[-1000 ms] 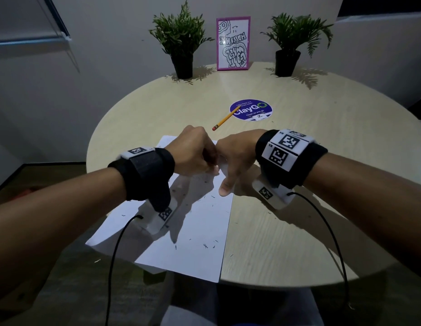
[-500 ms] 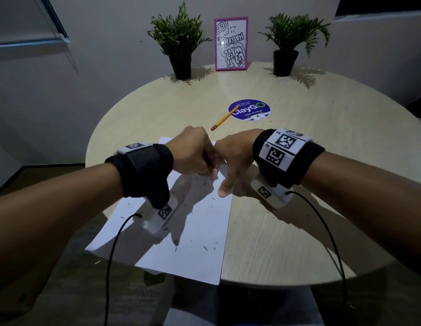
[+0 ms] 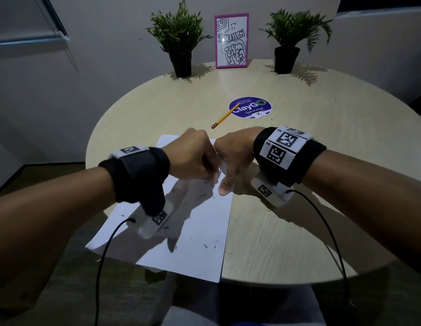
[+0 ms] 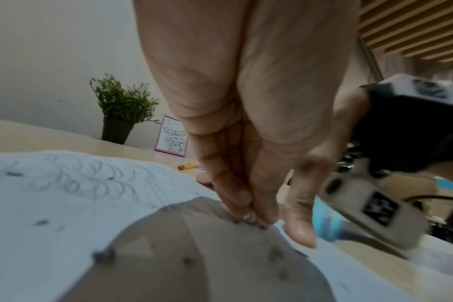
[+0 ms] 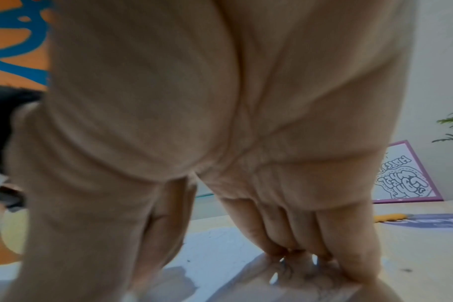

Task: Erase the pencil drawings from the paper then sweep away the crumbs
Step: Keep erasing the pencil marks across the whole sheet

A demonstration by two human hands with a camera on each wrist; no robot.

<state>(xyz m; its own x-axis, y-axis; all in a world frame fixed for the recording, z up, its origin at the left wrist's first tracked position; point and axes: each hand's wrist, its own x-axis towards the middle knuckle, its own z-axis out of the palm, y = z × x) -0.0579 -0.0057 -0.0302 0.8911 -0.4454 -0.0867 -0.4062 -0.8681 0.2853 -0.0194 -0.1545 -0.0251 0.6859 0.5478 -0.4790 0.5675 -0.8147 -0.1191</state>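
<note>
A white sheet of paper (image 3: 200, 231) lies on the round table's near left and overhangs the edge. Faint pencil loops (image 4: 78, 175) remain on its far part. Dark eraser crumbs (image 3: 206, 245) are scattered over it. My left hand (image 3: 195, 158) pinches a small whitish eraser (image 4: 249, 217) in its fingertips and holds it down on the sheet. Just to its right, my right hand (image 3: 230, 158) presses the paper's right edge flat with straight fingers (image 5: 297, 235) and its thumb (image 3: 224, 189).
A yellow pencil (image 3: 224, 116) lies beyond the hands, its tip on a round purple sticker (image 3: 250, 108). Two potted plants (image 3: 180, 43) (image 3: 290, 41) and a pink-framed picture (image 3: 231, 41) stand at the table's far edge. Light wooden tabletop (image 3: 298, 208) extends to the right.
Both hands stay at the same place on the paper. The left hand has shifted only slightly with the eraser.
</note>
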